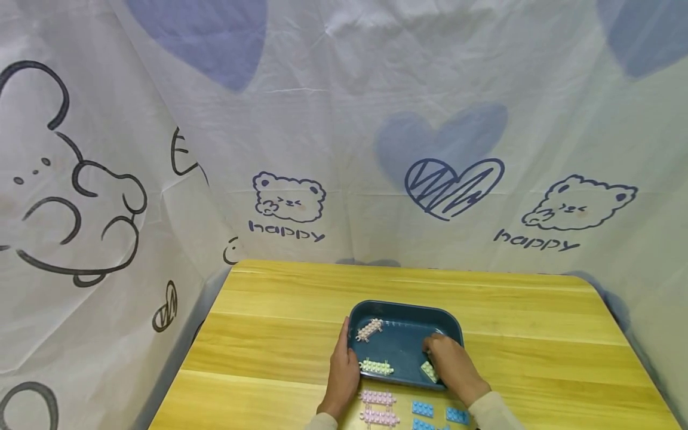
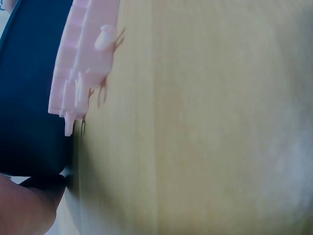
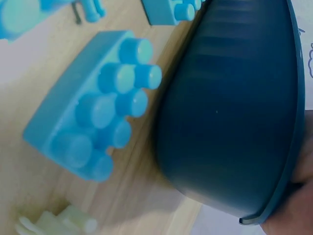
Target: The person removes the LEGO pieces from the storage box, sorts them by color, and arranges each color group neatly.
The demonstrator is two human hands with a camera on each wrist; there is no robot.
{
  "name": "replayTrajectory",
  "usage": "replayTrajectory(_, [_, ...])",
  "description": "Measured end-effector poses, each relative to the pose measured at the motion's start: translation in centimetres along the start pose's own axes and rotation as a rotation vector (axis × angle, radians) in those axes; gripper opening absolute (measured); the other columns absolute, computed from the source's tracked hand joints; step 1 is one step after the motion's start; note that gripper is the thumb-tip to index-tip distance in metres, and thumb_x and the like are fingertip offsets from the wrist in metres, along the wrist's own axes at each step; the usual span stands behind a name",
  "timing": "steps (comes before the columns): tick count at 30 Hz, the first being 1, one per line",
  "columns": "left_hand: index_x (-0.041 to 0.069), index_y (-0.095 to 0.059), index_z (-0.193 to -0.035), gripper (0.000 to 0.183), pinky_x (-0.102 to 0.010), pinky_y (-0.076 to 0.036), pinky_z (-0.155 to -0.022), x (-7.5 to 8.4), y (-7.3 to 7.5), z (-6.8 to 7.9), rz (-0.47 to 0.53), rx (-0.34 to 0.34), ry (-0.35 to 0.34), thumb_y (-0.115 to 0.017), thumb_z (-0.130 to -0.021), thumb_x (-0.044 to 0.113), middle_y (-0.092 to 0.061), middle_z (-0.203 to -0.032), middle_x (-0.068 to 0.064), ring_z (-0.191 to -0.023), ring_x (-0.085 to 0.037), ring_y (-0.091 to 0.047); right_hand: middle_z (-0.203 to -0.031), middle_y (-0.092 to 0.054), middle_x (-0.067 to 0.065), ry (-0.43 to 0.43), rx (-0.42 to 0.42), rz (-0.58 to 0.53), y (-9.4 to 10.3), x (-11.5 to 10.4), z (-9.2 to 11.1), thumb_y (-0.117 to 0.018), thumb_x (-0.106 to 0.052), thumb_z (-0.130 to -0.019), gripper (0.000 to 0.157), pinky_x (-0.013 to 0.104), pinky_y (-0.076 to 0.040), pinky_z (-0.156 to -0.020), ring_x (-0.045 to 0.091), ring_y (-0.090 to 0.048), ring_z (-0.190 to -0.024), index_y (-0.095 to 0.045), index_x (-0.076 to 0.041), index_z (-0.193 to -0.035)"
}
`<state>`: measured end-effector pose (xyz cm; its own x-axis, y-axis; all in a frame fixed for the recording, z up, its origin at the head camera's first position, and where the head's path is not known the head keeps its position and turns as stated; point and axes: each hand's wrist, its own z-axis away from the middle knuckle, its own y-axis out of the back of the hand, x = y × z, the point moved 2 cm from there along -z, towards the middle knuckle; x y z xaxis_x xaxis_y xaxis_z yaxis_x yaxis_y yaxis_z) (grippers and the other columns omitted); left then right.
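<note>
A dark teal tray (image 1: 398, 343) lies on the wooden table. My left hand (image 1: 344, 373) holds its left side, fingers stretched along the outer wall and thumb by the rim. Over the tray's right end is my right hand (image 1: 451, 364), fingers bent down inside; whether they pinch anything I cannot tell. Just beneath that hand a light green studded brick (image 1: 429, 371) shows, partly covered. Along the tray's front wall lies a longer light green toy piece (image 1: 376, 366) with small side pegs. A pale pink pegged piece (image 1: 369, 329) is at the back left inside.
In front of the tray, two pink pegged pieces (image 1: 378, 397) lie on the table (image 1: 258, 346). Several blue bricks (image 1: 422, 408) sit to their right, one large in the right wrist view. A pale yellowish piece (image 3: 58, 221) is near that brick. Printed cloth (image 1: 355, 149) hangs behind the table.
</note>
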<state>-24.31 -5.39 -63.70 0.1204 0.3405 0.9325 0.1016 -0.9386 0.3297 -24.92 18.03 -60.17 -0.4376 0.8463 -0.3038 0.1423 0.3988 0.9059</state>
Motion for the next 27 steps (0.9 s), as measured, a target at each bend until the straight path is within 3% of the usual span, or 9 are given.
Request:
replayTrajectory(14, [0.0, -0.025, -0.163, 0.067, -0.053, -0.025, -0.123, -0.3, 0.0, -0.1, 0.008, -0.012, 0.012, -0.032, -0.099, -0.014, -0.03, -0.167, -0.017, -0.152, -0.035, -0.028, -0.082, -0.067, 0.005, 0.023, 0.032, -0.025, 1.1, -0.4, -0.5, -0.081, 0.014, -0.078, 0.019, 0.03, -0.062, -0.068, 0.023, -0.07, -0.077, -0.076, -0.003, -0.086])
replayTrajectory(27, [-0.001, -0.027, -0.163, 0.067, -0.058, -0.027, -0.121, 0.1, 0.1, 0.0, -0.005, 0.005, -0.005, -0.033, -0.098, -0.015, -0.033, -0.165, -0.019, -0.151, -0.039, -0.031, -0.093, -0.071, 0.009, 0.042, 0.08, 0.008, 3.9, -1.5, -1.2, -0.081, 0.016, -0.076, 0.024, 0.036, -0.063, -0.074, 0.026, -0.07, -0.088, -0.076, -0.003, -0.09])
